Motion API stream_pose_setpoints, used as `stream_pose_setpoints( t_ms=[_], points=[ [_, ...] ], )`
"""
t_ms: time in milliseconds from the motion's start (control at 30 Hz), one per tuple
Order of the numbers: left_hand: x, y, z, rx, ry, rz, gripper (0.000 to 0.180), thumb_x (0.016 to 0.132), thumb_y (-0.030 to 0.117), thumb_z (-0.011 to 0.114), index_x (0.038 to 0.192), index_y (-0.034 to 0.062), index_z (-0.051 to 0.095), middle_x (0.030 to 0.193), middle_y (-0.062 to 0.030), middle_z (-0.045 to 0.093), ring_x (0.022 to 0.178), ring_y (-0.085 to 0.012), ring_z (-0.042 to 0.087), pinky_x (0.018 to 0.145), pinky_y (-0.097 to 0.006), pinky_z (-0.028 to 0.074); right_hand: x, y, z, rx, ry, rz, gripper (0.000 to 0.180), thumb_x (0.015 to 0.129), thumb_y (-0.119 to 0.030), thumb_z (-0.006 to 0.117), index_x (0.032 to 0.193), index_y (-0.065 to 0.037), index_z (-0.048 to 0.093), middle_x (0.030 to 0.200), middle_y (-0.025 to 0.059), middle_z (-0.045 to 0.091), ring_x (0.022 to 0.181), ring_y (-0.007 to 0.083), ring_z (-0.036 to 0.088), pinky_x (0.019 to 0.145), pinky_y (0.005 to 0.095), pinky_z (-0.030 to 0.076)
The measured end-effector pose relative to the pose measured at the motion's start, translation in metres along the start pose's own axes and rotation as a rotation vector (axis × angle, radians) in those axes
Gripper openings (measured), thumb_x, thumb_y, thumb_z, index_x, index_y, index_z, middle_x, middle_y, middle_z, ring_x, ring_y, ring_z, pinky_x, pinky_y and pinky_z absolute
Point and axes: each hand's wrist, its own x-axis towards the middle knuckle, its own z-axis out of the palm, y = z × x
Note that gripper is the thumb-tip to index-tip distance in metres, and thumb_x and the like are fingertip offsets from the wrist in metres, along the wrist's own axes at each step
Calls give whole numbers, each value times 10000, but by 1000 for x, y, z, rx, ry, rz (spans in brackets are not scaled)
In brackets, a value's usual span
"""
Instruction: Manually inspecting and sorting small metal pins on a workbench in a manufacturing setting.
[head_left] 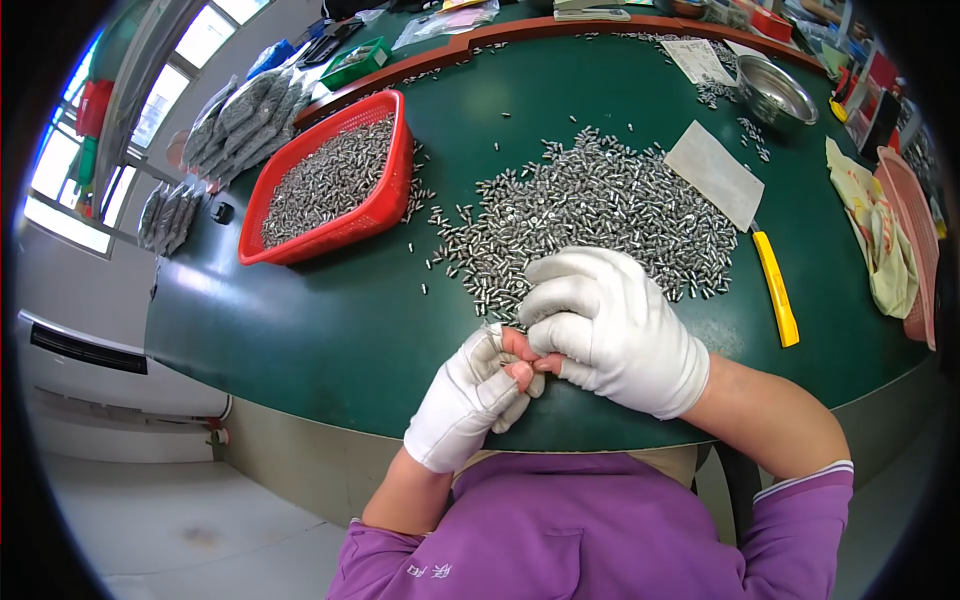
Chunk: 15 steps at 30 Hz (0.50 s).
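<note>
A broad heap of small silver metal pins (600, 205) lies spread over the green tabletop. At its near edge my two hands meet, both in white gloves with some bare fingertips. My left hand (480, 382) is closed, thumb and fingers pressed together; whatever they pinch is too small or hidden to make out. Fingers bent, my right hand (605, 325) reaches over from the right, its thumb tip against the left fingertips. Its other fingertips are partly hidden, and what they hold cannot be seen.
At the left stands a red plastic basket (390, 205) of similar pins, beside stacked grey-filled bags (245, 120). Right of the heap lie a pale card (715, 175) and a yellow-handled tool (776, 290). A metal bowl (775, 90) and a pink basket (908, 240) are farther right.
</note>
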Motion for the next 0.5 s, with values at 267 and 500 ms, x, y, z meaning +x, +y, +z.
stream_pose_setpoints(
  t_ms=[267,500],
  points=[
    [-2,-6,-10,-116,-1,0,135,991,222,610,1041,104,565,850,6,614,569,-17,453,488,-163,333,-5,3,0,28,12,106,238,665,-184,760,856,-122,634,998,19,621,1022,263,612,850,416,495],
    [-5,-3,-8,-215,18,-21,164,998,223,603,1105,99,597,950,33,638,886,-37,642,695,-128,519,-3,4,3,46,28,16,221,663,-168,750,849,-124,640,964,22,628,1003,263,620,823,410,513]
  ],
)
